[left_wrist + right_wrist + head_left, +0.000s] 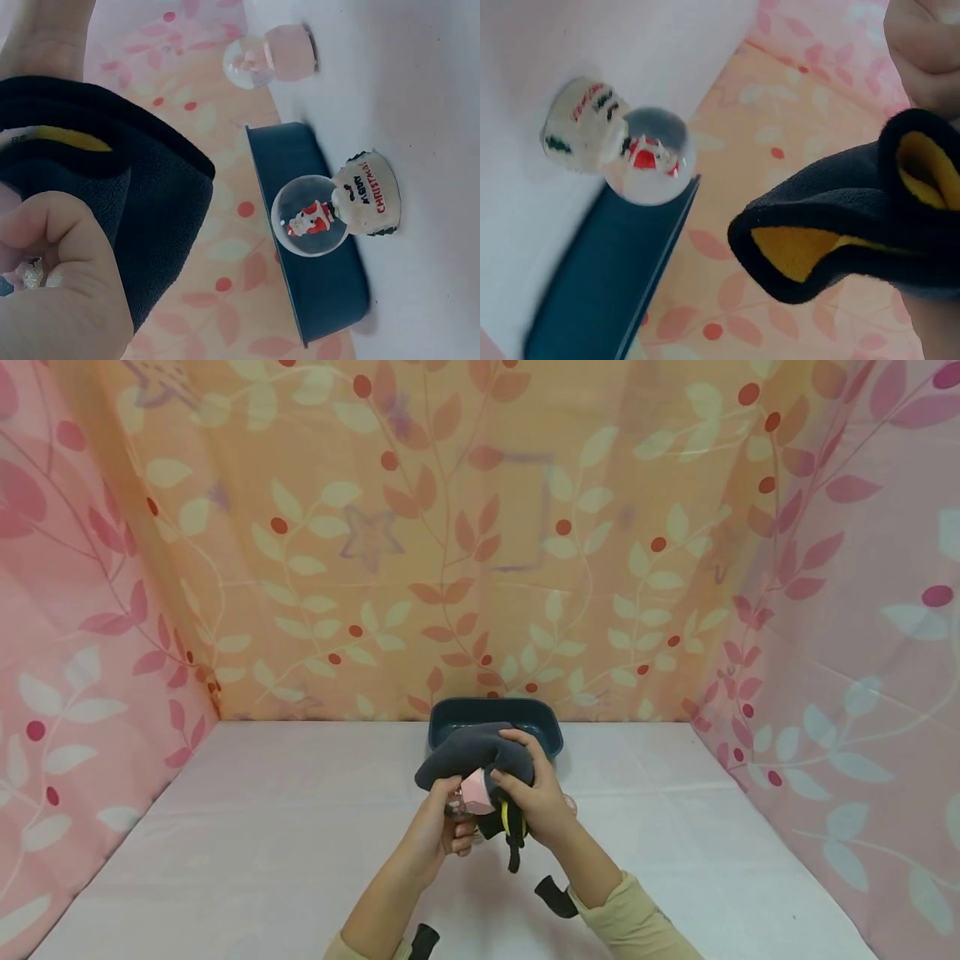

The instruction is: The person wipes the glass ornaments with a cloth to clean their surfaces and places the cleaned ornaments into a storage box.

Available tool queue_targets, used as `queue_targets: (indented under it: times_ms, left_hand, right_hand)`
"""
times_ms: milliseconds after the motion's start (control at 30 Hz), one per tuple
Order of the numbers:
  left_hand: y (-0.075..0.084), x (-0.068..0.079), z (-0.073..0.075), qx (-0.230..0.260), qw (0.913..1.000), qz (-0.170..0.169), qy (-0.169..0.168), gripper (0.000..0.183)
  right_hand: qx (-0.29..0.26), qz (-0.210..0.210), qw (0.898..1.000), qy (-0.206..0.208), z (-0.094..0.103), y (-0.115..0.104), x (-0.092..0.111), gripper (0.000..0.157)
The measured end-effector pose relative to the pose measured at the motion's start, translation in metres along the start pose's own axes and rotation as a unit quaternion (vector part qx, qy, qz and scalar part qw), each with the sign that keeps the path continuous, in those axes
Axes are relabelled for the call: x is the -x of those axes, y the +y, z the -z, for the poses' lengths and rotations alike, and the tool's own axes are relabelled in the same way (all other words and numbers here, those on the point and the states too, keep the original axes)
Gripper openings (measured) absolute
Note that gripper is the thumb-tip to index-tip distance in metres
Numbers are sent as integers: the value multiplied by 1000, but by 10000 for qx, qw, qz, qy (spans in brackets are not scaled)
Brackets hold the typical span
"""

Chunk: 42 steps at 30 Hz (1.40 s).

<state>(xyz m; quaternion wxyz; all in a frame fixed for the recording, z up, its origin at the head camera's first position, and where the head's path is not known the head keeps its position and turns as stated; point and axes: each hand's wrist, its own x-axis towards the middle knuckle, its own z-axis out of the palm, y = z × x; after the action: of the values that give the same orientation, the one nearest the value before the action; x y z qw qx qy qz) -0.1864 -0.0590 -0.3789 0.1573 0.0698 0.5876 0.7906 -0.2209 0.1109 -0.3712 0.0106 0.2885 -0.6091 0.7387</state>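
A dark grey cloth (472,752) with black edging and a yellow underside (795,251) is bunched in my right hand (540,797), whose fingers grip it beside a snow globe's pale pink base (476,793). My left hand (435,831) holds that globe by its glass end, which the fingers largely cover. In the left wrist view a bit of glitter (33,274) shows between the fingers. Behind the hands, a snow globe with a Santa figure (309,219) and a cream "Merry Christmas" base stands on the white table.
A dark blue rectangular tray (551,727) sits at the table's back edge, behind the Santa globe. To its right stands another snow globe with a pink base (292,52), mostly hidden by my right hand in the head view. Patterned curtains (337,593) enclose the white table (262,827).
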Motion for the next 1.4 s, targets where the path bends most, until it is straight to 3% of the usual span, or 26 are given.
queue_targets:
  times_ms: [200, 400, 533, 633, 700, 900, 1000, 1200, 1400]
  left_hand:
    - [-2, 0, 2, 45, 9998, 104, -174, 43]
    - [1, 1, 6, -81, 9998, -134, -147, 44]
    - [6, 0, 8, -124, 9998, -161, 70, 44]
    - [8, -1, 7, -129, 9999, -92, 12, 46]
    - [9, -2, 6, -163, 9998, -65, -69, 47]
    - [9, -6, 7, -232, 9988, -105, -409, 51]
    - [9, -9, 7, -26, 9984, -138, -557, 53]
    - [16, -14, 9, 305, 9993, -159, -168, 41]
    - [27, -20, 19, -135, 9997, -59, -206, 53]
  right_hand:
    - [-134, -291, 9984, 474, 0, 2, -1, 42]
    - [-408, -820, 9886, 1194, 6, -3, -3, 44]
    - [-538, -855, 9898, 1008, 7, -7, -3, 54]
    - [-448, -952, 9926, 602, 5, -8, -4, 59]
    - [-364, -1019, 9926, 542, 3, -8, -4, 58]
    - [-276, -1061, 9888, 1008, 0, -6, -7, 48]
    - [-198, -1063, 9870, 1190, 3, -8, -8, 49]
    - [-273, -922, 9780, 1850, 16, -18, -7, 50]
    - [-396, -860, 9754, 1992, 31, -27, -5, 51]
